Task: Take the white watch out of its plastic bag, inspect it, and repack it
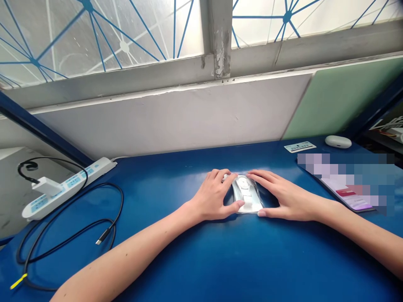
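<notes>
A small clear plastic packet [247, 193] with a white item inside lies flat on the blue tabletop. The exact kind of the item I cannot make out. From the left side, my left hand [215, 195] grips the packet, its thumb on the lower left part and its fingertips at the upper left corner. My right hand [285, 197] spans the packet's right side, with fingertips at the top edge and the thumb at the lower right corner. Both palms stay beside the packet.
At left stands a white power strip [74, 184] with a charger [47, 186] plugged in and a looped black cable [121, 209]. On the right are a phone-like device [340, 184], partly pixelated, a card [300, 147] and a white earbud case [338, 141]. A wall panel [176, 119] bounds the back.
</notes>
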Action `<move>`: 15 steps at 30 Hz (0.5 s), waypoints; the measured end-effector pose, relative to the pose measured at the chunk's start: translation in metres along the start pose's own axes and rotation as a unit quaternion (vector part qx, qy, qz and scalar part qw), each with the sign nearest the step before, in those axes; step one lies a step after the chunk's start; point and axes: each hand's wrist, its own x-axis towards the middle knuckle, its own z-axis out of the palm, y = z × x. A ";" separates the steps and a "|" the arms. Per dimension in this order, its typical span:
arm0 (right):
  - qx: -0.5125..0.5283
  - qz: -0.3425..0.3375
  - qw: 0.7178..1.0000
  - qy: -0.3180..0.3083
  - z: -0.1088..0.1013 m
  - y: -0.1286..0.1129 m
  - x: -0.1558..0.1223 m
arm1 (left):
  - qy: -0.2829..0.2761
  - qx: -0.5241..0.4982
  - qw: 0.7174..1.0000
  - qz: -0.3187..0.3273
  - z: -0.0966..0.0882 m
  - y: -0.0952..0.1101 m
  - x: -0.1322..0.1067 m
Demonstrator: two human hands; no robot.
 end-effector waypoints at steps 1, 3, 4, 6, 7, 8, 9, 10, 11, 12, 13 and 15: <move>0.005 0.000 1.000 0.005 0.000 0.000 0.000 | 0.005 -0.003 1.000 0.004 0.000 0.000 0.000; 0.013 0.001 1.000 0.009 0.000 -0.001 0.001 | 0.006 -0.015 1.000 0.012 0.000 -0.001 0.000; 0.015 0.003 1.000 0.009 0.000 -0.001 0.001 | 0.002 -0.022 1.000 0.013 0.000 -0.001 0.000; 0.020 0.007 1.000 0.010 0.000 0.000 0.001 | -0.015 -0.038 0.999 0.008 -0.001 -0.001 0.000; 0.024 0.008 1.000 0.011 0.000 0.000 0.001 | -0.026 -0.042 0.999 0.005 -0.002 -0.001 0.001; 0.028 0.009 0.999 0.012 -0.001 0.001 0.001 | -0.036 -0.043 0.998 0.002 -0.003 -0.001 0.001; 0.032 0.010 0.999 0.014 -0.001 0.001 0.001 | -0.043 -0.040 0.998 -0.001 -0.003 0.000 0.001; 0.035 0.012 0.999 0.015 -0.001 0.001 0.002 | -0.050 -0.033 0.998 -0.002 -0.004 0.000 0.002; 0.036 0.015 0.999 0.014 -0.002 0.001 0.002 | -0.055 -0.024 0.998 -0.003 -0.004 0.001 0.002; 0.036 0.020 0.999 0.012 -0.002 0.001 0.002 | -0.059 -0.015 0.998 -0.004 -0.004 0.001 0.002; 0.034 0.023 0.999 0.010 -0.002 0.001 0.002 | -0.061 -0.008 0.998 -0.005 -0.003 0.001 0.002; 0.030 0.028 0.999 0.002 -0.002 0.001 0.003 | -0.064 -0.002 0.998 -0.009 -0.002 0.001 0.001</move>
